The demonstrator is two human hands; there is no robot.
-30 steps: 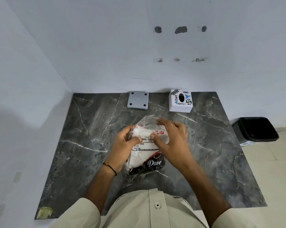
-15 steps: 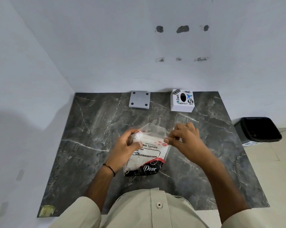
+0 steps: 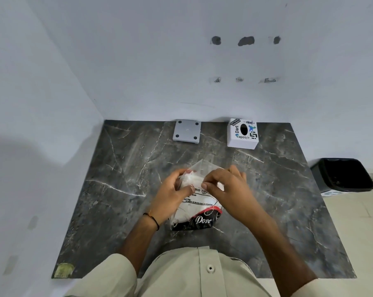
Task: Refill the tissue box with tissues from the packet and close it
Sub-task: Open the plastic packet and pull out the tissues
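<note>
A clear plastic tissue packet [image 3: 199, 213] with a black and red "Dove" band lies in the middle of the dark marble table [image 3: 117, 189]; white tissues show inside it. My left hand [image 3: 172, 194] grips the packet's upper left side. My right hand [image 3: 228, 185] pinches the plastic at the packet's open top, beside the left thumb. The white tissue box [image 3: 242, 133], covered in stickers and with a dark oval slot on top, stands at the back right of the table, apart from both hands.
A grey square plate [image 3: 187, 131] with four dark feet lies at the back of the table, left of the box. A black bin [image 3: 343, 174] stands on the floor to the right. White walls close off the back and left.
My right hand has moved left, back onto the packet's top, and now pinches the plastic close to my left thumb. My left hand keeps its grip on the packet.
</note>
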